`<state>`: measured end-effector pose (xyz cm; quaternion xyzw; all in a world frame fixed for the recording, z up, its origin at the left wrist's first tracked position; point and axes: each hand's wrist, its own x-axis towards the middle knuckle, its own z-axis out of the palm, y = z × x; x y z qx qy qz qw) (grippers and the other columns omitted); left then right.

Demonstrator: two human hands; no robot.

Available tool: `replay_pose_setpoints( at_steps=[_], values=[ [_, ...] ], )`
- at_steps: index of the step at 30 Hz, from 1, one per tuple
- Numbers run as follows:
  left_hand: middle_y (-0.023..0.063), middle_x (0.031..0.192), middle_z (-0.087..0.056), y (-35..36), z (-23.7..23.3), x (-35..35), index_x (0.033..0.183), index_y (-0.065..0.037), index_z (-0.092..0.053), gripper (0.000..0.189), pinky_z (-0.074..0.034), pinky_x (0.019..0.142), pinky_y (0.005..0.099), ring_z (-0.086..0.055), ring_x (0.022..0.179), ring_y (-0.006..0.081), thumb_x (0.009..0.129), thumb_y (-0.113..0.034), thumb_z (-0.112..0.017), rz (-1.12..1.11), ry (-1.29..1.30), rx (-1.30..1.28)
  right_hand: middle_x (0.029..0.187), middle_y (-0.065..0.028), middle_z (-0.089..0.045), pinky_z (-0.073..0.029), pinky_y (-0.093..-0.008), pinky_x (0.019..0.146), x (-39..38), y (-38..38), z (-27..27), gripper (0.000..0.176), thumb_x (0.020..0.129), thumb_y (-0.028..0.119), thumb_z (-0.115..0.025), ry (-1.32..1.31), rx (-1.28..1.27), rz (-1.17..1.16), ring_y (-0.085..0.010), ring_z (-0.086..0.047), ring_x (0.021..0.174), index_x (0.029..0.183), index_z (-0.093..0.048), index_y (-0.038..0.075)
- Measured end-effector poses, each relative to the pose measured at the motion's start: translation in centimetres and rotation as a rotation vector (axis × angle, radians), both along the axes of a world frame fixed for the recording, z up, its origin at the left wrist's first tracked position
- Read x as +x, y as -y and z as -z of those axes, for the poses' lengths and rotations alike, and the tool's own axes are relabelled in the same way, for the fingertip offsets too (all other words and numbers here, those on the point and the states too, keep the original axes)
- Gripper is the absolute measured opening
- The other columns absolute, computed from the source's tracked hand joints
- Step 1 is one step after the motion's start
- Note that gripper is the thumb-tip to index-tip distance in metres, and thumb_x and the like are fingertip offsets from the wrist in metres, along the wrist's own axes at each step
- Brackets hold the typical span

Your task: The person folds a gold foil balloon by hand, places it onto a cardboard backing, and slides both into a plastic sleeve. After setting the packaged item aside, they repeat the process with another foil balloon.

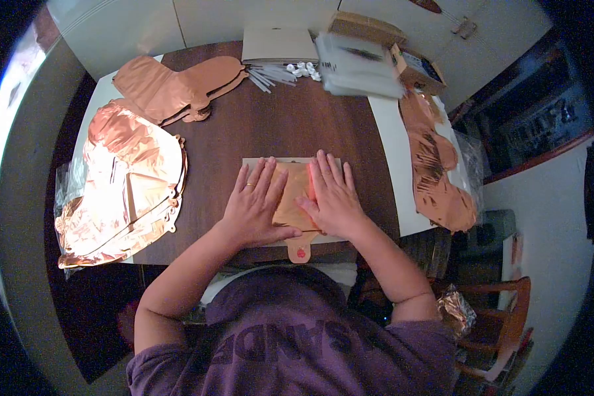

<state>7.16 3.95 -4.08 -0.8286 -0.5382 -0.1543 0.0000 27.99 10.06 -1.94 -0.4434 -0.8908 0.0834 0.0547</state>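
Observation:
A folded rose-gold foil balloon (pixel 292 204) lies on a pale flat card (pixel 249 162) near the front edge of the table. Flat on its left side rests my left hand (pixel 252 208), fingers stretched forward, with a ring on one finger. My right hand (pixel 336 206) is spread over the right side, its thumb reaching inward across the foil. Both palms touch the balloon or card, and neither hand grips anything. A tab (pixel 299 247) with a red mark sticks out below the card towards me.
Stacks of flat rose-gold foil balloons lie at left (pixel 122 185), back left (pixel 178 86) and right (pixel 435 158). At the back are clear straws (pixel 264 76), small white pieces (pixel 303 70), cards (pixel 280 45), plastic bags (pixel 356 66) and a cardboard box (pixel 419 69). A wooden chair (pixel 518 317) stands right.

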Motion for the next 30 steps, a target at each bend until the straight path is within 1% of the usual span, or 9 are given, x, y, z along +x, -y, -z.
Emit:
replay_pose_setpoints(
  at_steps=[5, 8, 11, 14, 17, 22, 26, 28, 30],
  values=[
    [0.0314, 0.152, -0.025, 0.1, -0.3, 0.0, 0.147, 0.003, -0.030, 0.118, -0.014, 0.116, 0.0576, -0.020, 0.144, 0.0454, 0.071, -0.086, -0.047, -0.008, -0.021, -0.023, 0.156, -0.0272, -0.020, -0.010, -0.0572, 0.117, 1.7, -0.7, -0.7, 0.080, 0.095, 0.046, -0.048, 0.076, -0.038, 0.155, -0.0389, -0.017, 0.146, 0.147, -0.023, -0.008],
    [0.0309, 0.152, -0.025, 0.1, -0.6, 0.2, 0.147, 0.003, -0.031, 0.117, -0.013, 0.116, 0.0571, -0.020, 0.144, 0.0450, 0.071, -0.086, -0.047, -0.013, -0.018, -0.056, 0.155, -0.0272, -0.022, -0.011, -0.0575, 0.117, 2.7, -0.7, -1.8, 0.077, 0.094, 0.043, -0.051, -0.048, 0.068, 0.164, -0.0388, -0.019, 0.146, 0.146, -0.025, -0.008],
    [0.0305, 0.152, -0.025, 0.2, -0.7, 0.2, 0.147, 0.002, -0.032, 0.117, -0.012, 0.117, 0.0568, -0.020, 0.144, 0.0447, 0.071, -0.086, -0.048, -0.016, -0.018, -0.065, 0.156, -0.0244, -0.022, -0.009, -0.0536, 0.119, 1.2, 0.4, -3.0, 0.074, 0.096, 0.041, -0.049, -0.008, 0.068, 0.007, -0.0362, -0.017, 0.147, 0.147, -0.025, -0.007],
    [0.0305, 0.153, -0.024, 0.1, -0.6, 0.2, 0.147, 0.002, -0.031, 0.118, -0.011, 0.117, 0.0567, -0.020, 0.144, 0.0446, 0.070, -0.085, -0.049, -0.012, -0.018, -0.063, 0.156, -0.0242, -0.023, -0.009, -0.0537, 0.118, 0.4, 0.9, -0.9, 0.075, 0.095, 0.043, -0.050, 0.042, -0.028, -0.054, -0.0358, -0.019, 0.146, 0.147, -0.027, -0.007],
    [0.0309, 0.153, -0.024, 0.1, -0.4, 0.0, 0.147, 0.001, -0.031, 0.118, -0.013, 0.116, 0.0566, -0.020, 0.144, 0.0453, 0.070, -0.085, -0.051, -0.014, -0.021, -0.054, 0.156, -0.0245, -0.020, -0.009, -0.0566, 0.117, 0.3, 1.3, -0.1, 0.079, 0.091, 0.044, -0.054, 0.007, -0.001, -0.033, -0.0370, -0.019, 0.146, 0.145, -0.028, -0.008],
    [0.0314, 0.153, -0.022, 0.0, -0.5, 0.0, 0.148, 0.002, -0.029, 0.119, -0.017, 0.116, 0.0556, -0.019, 0.143, 0.0468, 0.069, -0.084, -0.053, -0.003, -0.004, -0.071, 0.156, -0.0246, -0.020, -0.010, -0.0569, 0.117, 0.6, 1.3, 1.0, 0.080, 0.091, 0.045, -0.054, -0.036, 0.058, -0.032, -0.0378, -0.020, 0.146, 0.146, -0.028, -0.006],
    [0.0314, 0.153, -0.021, 0.3, -1.2, -1.4, 0.148, 0.002, -0.027, 0.118, -0.017, 0.117, 0.0541, -0.020, 0.143, 0.0459, 0.068, -0.078, -0.062, 0.078, 0.112, -0.093, 0.156, -0.0252, -0.020, -0.011, -0.0575, 0.117, 0.6, 1.2, 1.0, 0.079, 0.091, 0.045, -0.054, -0.026, 0.057, -0.032, -0.0382, -0.019, 0.146, 0.146, -0.028, -0.005],
    [0.0309, 0.154, -0.020, 0.3, -1.7, -2.6, 0.148, 0.001, -0.026, 0.118, -0.016, 0.117, 0.0532, -0.020, 0.143, 0.0450, 0.067, -0.073, -0.067, 0.150, 0.186, -0.145, 0.158, -0.0241, -0.016, -0.008, -0.0547, 0.118, 0.8, 1.2, 0.9, 0.079, 0.093, 0.044, -0.052, -0.006, 0.010, -0.032, -0.0361, -0.015, 0.147, 0.149, -0.023, -0.003],
    [0.0288, 0.152, -0.026, 0.5, -2.1, -3.5, 0.147, -0.001, -0.030, 0.110, -0.018, 0.116, 0.0551, -0.025, 0.142, 0.0443, 0.068, -0.064, -0.073, 0.184, 0.214, -0.161, 0.159, -0.0233, -0.013, -0.005, -0.0535, 0.118, 0.6, 1.3, 0.1, 0.078, 0.094, 0.044, -0.050, -0.004, -0.056, -0.019, -0.0349, -0.012, 0.148, 0.150, -0.021, -0.002]
  ],
)
